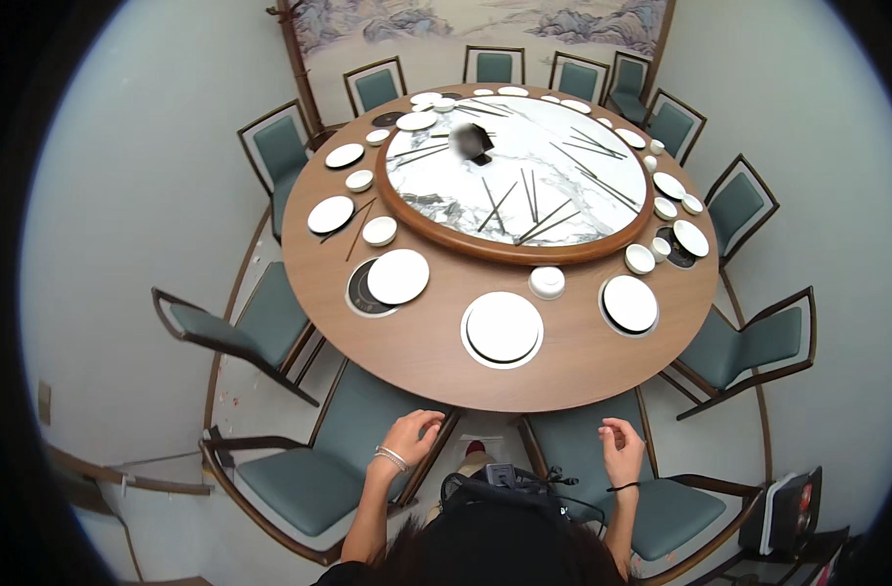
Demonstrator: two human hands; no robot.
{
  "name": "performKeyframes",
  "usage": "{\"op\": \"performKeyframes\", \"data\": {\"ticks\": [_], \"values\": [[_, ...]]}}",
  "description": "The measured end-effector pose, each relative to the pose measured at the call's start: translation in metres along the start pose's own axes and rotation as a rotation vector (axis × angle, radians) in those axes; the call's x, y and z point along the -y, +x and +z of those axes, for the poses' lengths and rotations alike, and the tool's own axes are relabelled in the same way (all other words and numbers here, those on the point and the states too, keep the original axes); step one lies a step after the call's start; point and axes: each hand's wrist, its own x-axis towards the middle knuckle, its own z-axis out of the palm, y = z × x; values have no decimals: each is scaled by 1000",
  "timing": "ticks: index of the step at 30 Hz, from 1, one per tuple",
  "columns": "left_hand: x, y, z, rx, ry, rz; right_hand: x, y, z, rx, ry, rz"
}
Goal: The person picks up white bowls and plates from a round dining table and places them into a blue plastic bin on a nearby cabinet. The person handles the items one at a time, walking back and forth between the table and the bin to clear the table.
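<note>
My left hand [414, 436], with a bracelet at its wrist, hangs in the air just short of the table's near edge, above a green chair [378, 415]. Its fingers are loosely bent and hold nothing. To the right, my right hand [622, 451] is raised over another green chair [676, 513], also with relaxed, slightly bent fingers and nothing in them. A dark band circles that wrist. Neither hand touches the round wooden table [407, 352]. Closest to them on it are a white plate [505, 327], an upturned white bowl [547, 282] and another plate [631, 303].
A marble turntable [466, 195] with a wooden rim carries several scattered chopsticks [549, 225] and a blurred dark object [473, 143]. White plates, bowls and cups ring the table. Green chairs [275, 313] surround it. A dark bag [780, 513] stands at the lower right.
</note>
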Motion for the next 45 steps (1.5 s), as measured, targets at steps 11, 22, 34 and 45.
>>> {"op": "performKeyframes", "data": {"ticks": [11,22,34,45], "values": [[42,68,-17,82,-64,1,16,18,33,-56,-15,160],[53,94,-11,64,-151,-106,13,88,54,50,-56,88],[52,157,8,66,-78,-216,-16,187,66,158,22,103],[116,218,52,220,-128,-462,-68,280,135,452,90,106]]}}
